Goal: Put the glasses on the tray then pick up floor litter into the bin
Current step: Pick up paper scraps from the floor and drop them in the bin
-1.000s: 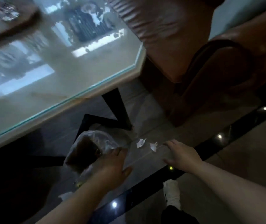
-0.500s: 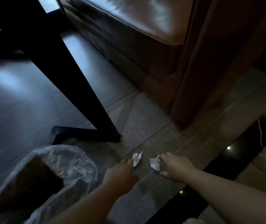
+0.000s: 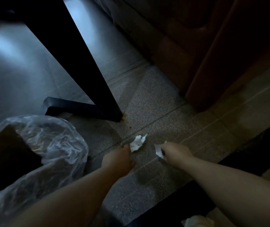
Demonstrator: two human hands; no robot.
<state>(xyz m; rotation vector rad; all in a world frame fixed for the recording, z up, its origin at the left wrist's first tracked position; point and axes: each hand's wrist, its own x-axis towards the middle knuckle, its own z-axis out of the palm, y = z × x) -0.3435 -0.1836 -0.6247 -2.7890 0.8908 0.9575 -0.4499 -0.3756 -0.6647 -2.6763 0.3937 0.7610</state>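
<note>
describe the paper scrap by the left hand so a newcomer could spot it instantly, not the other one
Start at the black table leg that slants down to the grey tiled floor. Just below its foot lie two white crumpled paper scraps. The one meant is the left scrap, at the left hand fingertips and nearer the plastic-lined bin; the right scrap is at the right hand.

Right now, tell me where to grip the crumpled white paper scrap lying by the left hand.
Pinch the crumpled white paper scrap at its raised, folded middle, coming from above on the near side where the left hand is. It lies loose on the speckled floor tile, so its thin edges would probably slip.
</note>
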